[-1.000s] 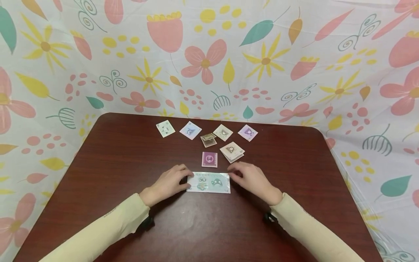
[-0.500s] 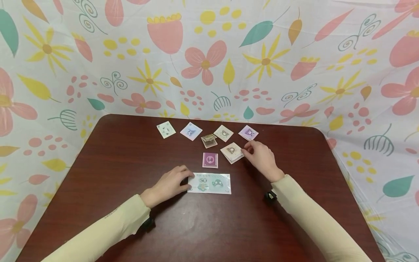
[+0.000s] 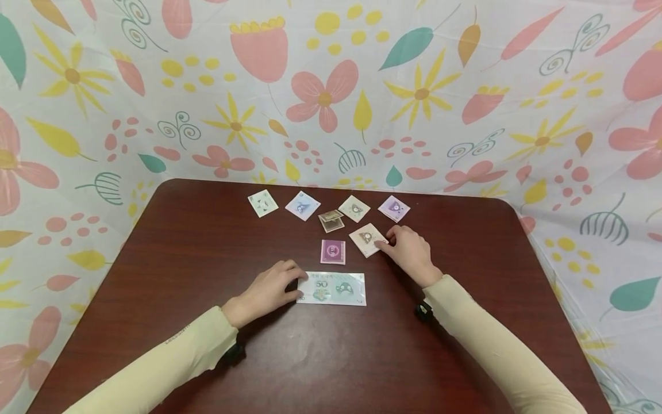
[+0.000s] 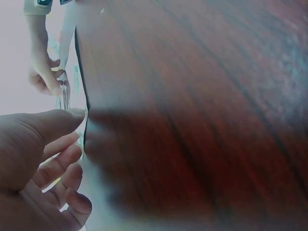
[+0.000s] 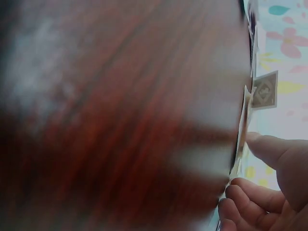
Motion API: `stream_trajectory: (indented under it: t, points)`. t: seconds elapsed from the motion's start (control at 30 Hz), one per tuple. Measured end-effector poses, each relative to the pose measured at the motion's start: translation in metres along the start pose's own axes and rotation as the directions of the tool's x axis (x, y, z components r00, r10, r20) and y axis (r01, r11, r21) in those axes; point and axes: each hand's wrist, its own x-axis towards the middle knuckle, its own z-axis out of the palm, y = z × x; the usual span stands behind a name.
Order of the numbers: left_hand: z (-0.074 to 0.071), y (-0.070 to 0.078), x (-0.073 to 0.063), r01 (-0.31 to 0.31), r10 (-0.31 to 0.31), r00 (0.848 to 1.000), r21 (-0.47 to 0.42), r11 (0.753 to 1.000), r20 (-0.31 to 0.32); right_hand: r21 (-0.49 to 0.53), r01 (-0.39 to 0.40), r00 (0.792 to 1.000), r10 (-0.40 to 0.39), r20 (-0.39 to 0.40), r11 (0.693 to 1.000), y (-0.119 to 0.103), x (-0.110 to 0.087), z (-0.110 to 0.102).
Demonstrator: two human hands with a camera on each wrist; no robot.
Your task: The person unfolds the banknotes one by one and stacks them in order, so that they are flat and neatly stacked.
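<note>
A flat green-and-white play banknote (image 3: 331, 288) marked 50 lies on the table in the head view. My left hand (image 3: 268, 290) holds its left short edge, thumb at the near corner and a finger at the far corner. In the left wrist view that thumb (image 4: 62, 124) touches the note's edge. Farther off, my right hand (image 3: 412, 253) grips the right corner of a cream folded banknote (image 3: 366, 237), thumb on top. The right wrist view has its thumb (image 5: 267, 147) against the paper, with the other fingertips partly hidden by the edge.
A purple folded note (image 3: 333, 252) lies between the two held notes. Behind are a small brown folded note (image 3: 331, 220) and a row with a green note (image 3: 262, 203), blue note (image 3: 302, 205), beige note (image 3: 354, 208) and violet note (image 3: 394, 208). Patterned cloth (image 3: 326, 103) hangs behind the table (image 3: 331, 356).
My right hand has left the 50 note's right end, moved away to the cream folded note and taken its corner. That note now looks flatter. My left hand has stayed put.
</note>
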Motion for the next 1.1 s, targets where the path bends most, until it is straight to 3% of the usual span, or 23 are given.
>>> stream_trajectory:
  t: [0.33,0.6,0.9,1.1]
  points:
    - [-0.0009,-0.0003,-0.0006,0.001,-0.001,1.0,0.012,1.0,-0.004,0.0,-0.023,0.999,0.022,0.047,1.0,-0.0059,0.0021,-0.0014]
    - [-0.0001,-0.0007,-0.0015,-0.001,0.001,1.0,0.013,1.0,-0.007,0.019,-0.044,0.998,0.043,0.038,0.999,-0.0077,0.0041,0.0001]
    - [0.0027,-0.0006,-0.0018,0.0,0.0,1.0,0.013,1.0,-0.004,0.118,-0.071,0.997,0.068,0.023,0.99,-0.0072,0.0018,-0.0011]
    - [0.0014,-0.0015,-0.0013,-0.017,0.018,1.0,0.023,1.0,-0.004,0.217,-0.029,0.999,0.036,-0.027,0.976,-0.0002,-0.0017,-0.0049]
